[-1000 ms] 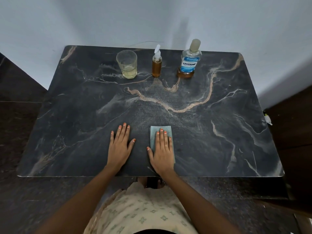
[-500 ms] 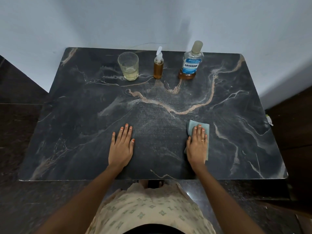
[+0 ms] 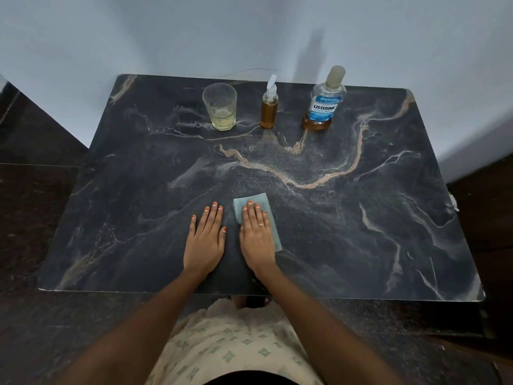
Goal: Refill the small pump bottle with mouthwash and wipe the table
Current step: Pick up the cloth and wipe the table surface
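Observation:
My right hand (image 3: 256, 234) lies flat on a pale blue-green cloth (image 3: 263, 202), pressing it onto the dark marble table (image 3: 361, 218) near the front middle. Just left of it, my left hand (image 3: 205, 237) rests flat on the bare tabletop, fingers together, holding nothing. At the back stand a small pump bottle (image 3: 269, 107) almost full of amber liquid with a white pump, and a Listerine mouthwash bottle (image 3: 326, 102) with a little amber liquid at its bottom and its cap on.
A clear drinking glass (image 3: 220, 107) with a little yellowish liquid stands left of the pump bottle. A pale wall runs behind the table. Dark floor lies to the left and in front, and dark furniture (image 3: 483, 218) stands to the right.
My right hand slid the cloth out to the right and has now come back left, close beside my left hand. The left hand stayed put.

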Tool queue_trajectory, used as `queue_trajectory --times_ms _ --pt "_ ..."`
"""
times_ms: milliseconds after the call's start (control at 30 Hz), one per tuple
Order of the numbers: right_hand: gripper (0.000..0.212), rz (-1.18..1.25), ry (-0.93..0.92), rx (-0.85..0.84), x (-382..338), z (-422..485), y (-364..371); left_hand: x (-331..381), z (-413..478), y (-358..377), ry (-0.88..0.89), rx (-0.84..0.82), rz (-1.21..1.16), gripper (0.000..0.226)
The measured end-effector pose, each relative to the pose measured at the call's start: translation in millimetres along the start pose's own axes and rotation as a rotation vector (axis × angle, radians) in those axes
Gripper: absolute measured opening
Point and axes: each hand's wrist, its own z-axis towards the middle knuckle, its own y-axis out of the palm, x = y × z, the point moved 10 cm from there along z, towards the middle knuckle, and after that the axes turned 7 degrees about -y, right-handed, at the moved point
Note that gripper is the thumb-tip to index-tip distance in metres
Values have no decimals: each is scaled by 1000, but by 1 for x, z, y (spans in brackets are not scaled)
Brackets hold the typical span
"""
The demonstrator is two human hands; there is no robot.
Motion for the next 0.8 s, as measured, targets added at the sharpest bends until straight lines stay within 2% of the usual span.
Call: queue_trajectory --times_ms 133,267,500,667,800 --pt "50 -97 18 58 11 -12 -17 0 0 -1 -1 6 -11 62" --pt "50 -69 96 61 60 -24 -25 -2 0 1 -10 3 -12 61" --pt "50 -121 435 158 176 -40 -70 -3 1 2 -18 -4 -7 60" --pt "48 -74 482 173 169 -8 -72 -3 1 2 -24 -4 -11 59" --pt "48 -65 352 145 123 24 -55 -3 2 2 -19 -3 -9 58"
